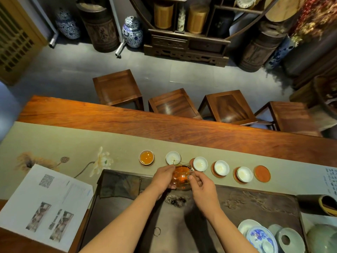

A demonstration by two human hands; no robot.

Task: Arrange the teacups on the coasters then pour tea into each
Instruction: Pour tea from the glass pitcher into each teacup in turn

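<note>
Both hands hold a glass pitcher (181, 177) of amber tea at the middle of the worktop (164, 128). The left hand (163, 178) wraps its fingers around the pitcher's left side, clamped on the glass. The right hand (200, 185) pinches the handle at the pitcher's 3 o'clock side, thumb on top. The pitcher's spout points toward 11 o'clock, over the near rim of the second cup (172, 157), which looks nearly empty.

Five cups stand in a row on the grey-green runner (73, 141). The filled cup (146, 157), at 9 o'clock from the second, holds amber tea and sits squarely on its coaster. At 3 o'clock from the pitcher, the third cup (200, 163), fourth cup (221, 167) and fifth cup (244, 174) are pale inside and each sits off-centre on a red coaster, the coaster showing on the left. One bare coaster (262, 173) lies at the right end of the row, just beside the fifth cup.

A dark tea tray (255, 199) lies under the hands. Printed paper (47, 203) lies at 8 o'clock, and blue-and-white dishes (259, 236) at 5 o'clock.
</note>
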